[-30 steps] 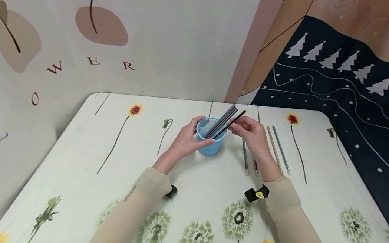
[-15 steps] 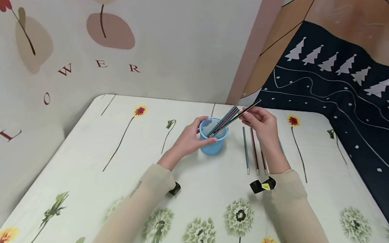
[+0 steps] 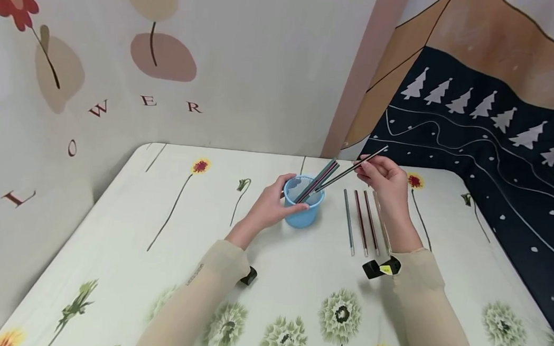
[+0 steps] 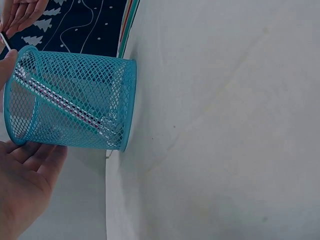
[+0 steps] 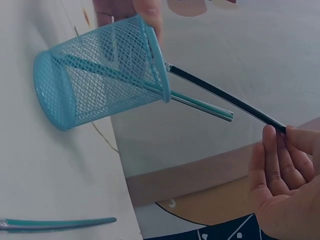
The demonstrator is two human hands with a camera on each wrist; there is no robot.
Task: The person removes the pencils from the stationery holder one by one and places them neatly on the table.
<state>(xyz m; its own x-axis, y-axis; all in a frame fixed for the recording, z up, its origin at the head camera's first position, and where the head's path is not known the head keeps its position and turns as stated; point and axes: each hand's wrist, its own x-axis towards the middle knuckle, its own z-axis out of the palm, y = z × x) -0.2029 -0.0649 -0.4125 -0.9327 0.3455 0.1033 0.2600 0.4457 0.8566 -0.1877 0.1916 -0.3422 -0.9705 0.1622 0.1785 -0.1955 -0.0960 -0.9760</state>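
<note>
A blue mesh pencil cup [image 3: 300, 217] stands upright on the table. My left hand [image 3: 271, 207] grips it near the rim, thumb in front and fingers on the far side. Several pencils [image 3: 318, 180] lean to the right inside it, and their lower ends show through the mesh in the left wrist view. Up and to the right of the cup, my right hand [image 3: 386, 182] pinches a dark pencil [image 5: 225, 96] near its upper end. That pencil slants down to the left, its silvery lower end by the cup's rim.
Right of the cup lies a row of pencils, among them a teal pencil [image 3: 348, 222], a dark red pencil [image 3: 361, 223] and a tan pencil [image 3: 382, 227], partly behind my right forearm. The flower-print tablecloth [image 3: 121, 301] reaches back to a patterned wall [image 3: 263, 87].
My right hand has moved right, drawing the dark pencil up and out from among the others. The left hand keeps its grip on the cup, and the head view has shifted slightly.
</note>
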